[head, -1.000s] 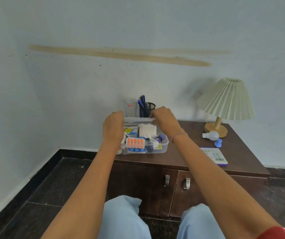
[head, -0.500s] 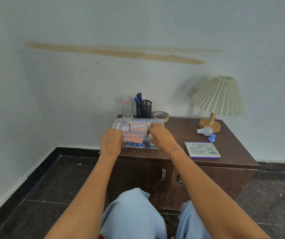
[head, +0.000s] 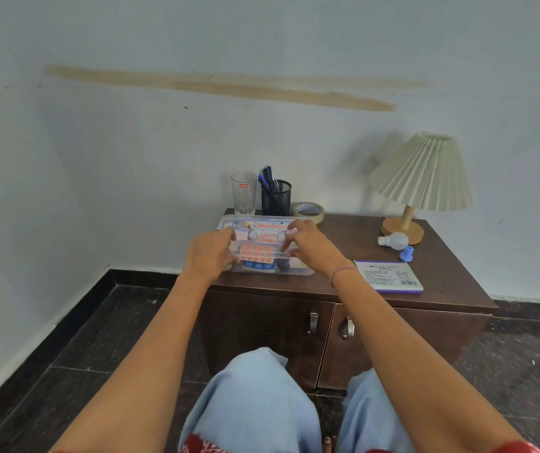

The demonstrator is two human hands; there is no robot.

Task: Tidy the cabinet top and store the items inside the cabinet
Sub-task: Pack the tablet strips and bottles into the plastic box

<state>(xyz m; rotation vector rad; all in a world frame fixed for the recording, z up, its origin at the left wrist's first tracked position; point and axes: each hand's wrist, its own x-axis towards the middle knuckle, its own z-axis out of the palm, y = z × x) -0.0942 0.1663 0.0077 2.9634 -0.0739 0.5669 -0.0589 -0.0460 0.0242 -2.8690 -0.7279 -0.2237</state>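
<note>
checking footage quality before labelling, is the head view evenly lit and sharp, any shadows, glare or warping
Head view: soft, even light, no harsh glare; the lamp throws a faint shadow on the wall beside it; first aid box lettering is legible; wide-angle stretch enlarges the arms at the bottom.

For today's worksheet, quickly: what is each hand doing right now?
Left hand: closed, gripping the lid of the first-aid box at its left end.
Right hand: closed, gripping the lid at its right end.
</note>
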